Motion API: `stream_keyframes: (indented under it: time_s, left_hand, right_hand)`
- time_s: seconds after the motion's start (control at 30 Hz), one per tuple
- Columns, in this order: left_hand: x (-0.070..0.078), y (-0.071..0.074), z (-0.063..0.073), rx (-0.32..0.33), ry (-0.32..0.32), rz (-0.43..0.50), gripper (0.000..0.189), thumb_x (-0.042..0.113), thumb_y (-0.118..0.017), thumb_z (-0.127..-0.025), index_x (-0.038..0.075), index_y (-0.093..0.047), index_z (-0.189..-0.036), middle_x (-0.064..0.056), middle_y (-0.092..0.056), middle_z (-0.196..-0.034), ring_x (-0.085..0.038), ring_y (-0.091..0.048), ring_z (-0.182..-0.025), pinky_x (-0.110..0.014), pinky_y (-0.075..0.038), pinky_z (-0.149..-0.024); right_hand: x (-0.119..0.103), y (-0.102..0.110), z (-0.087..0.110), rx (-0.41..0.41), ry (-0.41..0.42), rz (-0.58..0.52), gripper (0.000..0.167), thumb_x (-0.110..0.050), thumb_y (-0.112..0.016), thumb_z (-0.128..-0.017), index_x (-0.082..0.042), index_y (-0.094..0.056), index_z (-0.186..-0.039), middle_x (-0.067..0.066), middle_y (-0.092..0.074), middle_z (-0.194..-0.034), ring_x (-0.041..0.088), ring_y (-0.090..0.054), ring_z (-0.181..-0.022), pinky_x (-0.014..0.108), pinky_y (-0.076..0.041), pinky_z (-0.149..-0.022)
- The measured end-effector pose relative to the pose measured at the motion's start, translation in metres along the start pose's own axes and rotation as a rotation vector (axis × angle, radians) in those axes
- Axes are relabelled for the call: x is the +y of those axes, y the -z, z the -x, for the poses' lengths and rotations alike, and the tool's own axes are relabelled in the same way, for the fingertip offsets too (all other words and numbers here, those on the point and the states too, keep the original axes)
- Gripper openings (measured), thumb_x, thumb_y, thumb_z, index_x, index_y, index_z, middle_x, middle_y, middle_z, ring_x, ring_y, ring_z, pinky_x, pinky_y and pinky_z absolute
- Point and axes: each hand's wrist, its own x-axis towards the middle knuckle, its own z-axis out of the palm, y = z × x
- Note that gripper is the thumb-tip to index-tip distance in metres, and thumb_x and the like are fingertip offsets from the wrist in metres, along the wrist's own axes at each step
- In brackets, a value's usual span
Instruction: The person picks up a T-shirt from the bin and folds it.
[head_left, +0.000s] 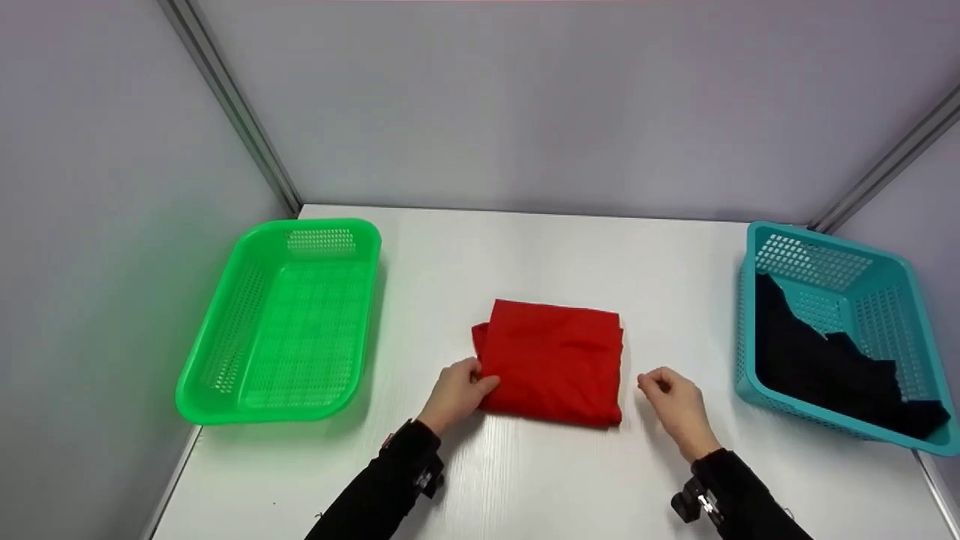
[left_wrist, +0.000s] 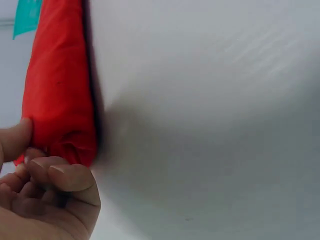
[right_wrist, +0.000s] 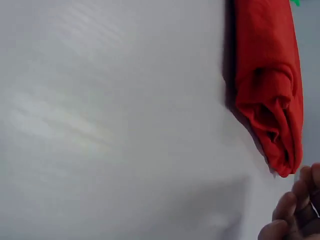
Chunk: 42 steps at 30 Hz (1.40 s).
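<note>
A folded red cloth (head_left: 555, 364) lies flat on the white table, its layers stacked in a rough rectangle. My left hand (head_left: 455, 394) pinches its near left corner, thumb on top and fingers at the side; the left wrist view shows the thumb and fingertips (left_wrist: 64, 175) at the cloth's end. To the right of the cloth, my right hand (head_left: 677, 409) hovers apart from it, fingers loosely curled and nothing held. In the right wrist view the cloth's folded end (right_wrist: 272, 120) shows bunched layers, with the right fingers (right_wrist: 286, 206) just beyond it.
At the left stands a green basket (head_left: 367, 322) with nothing in it. A teal basket (head_left: 744, 330) at the right holds black cloth (head_left: 817, 367). Grey-white walls (head_left: 525, 112) enclose the table (head_left: 540, 480) at the back and sides.
</note>
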Motion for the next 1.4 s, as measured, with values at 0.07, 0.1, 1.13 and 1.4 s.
stream_keyframes:
  time_s: [0.07, 0.1, 1.13, 1.4]
  left_hand:
    - [-0.002, 0.001, 0.001, -0.01, 0.018, 0.02, 0.018, 0.015, -0.073, -0.096, 0.005, -0.06, -0.09, 0.0, -0.056, -0.074, -0.014, -0.049, -0.069, -0.029, -0.042, -0.065]
    - [-0.003, 0.001, 0.002, -0.019, 0.021, 0.031, 0.018, 0.014, -0.074, -0.095, 0.004, -0.06, -0.09, 0.0, -0.055, -0.073, -0.014, -0.048, -0.068, -0.029, -0.041, -0.064]
    - [-0.011, -0.001, 0.026, -0.213, 0.18, 0.538, 0.011, -0.008, -0.061, -0.095, -0.001, -0.054, -0.099, -0.03, -0.073, -0.085, -0.03, -0.075, -0.063, -0.045, -0.062, -0.06]
    - [-0.017, 0.001, 0.024, -0.187, 0.144, 0.386, 0.013, -0.011, -0.062, -0.094, 0.001, -0.058, -0.093, -0.023, -0.07, -0.083, -0.027, -0.073, -0.06, -0.04, -0.061, -0.054]
  right_hand:
    - [-0.002, -0.005, 0.005, -0.067, -0.024, -0.008, 0.026, -0.03, -0.069, -0.101, -0.004, -0.071, -0.095, 0.002, -0.064, -0.082, 0.015, -0.054, -0.077, 0.025, -0.043, -0.067]
    - [-0.003, -0.01, 0.007, -0.101, -0.034, -0.013, 0.027, -0.032, -0.07, -0.1, -0.005, -0.071, -0.095, 0.001, -0.062, -0.079, 0.015, -0.054, -0.075, 0.025, -0.043, -0.065]
    - [0.005, -0.012, 0.026, -0.187, -0.204, -0.351, 0.012, -0.013, -0.07, -0.098, -0.002, -0.067, -0.103, 0.001, -0.054, -0.074, 0.014, -0.048, -0.062, 0.024, -0.04, -0.055]
    - [0.006, -0.009, 0.028, -0.208, -0.21, -0.328, 0.005, -0.003, -0.056, -0.092, -0.003, -0.059, -0.088, -0.003, -0.043, -0.06, 0.009, -0.037, -0.047, 0.022, -0.032, -0.045]
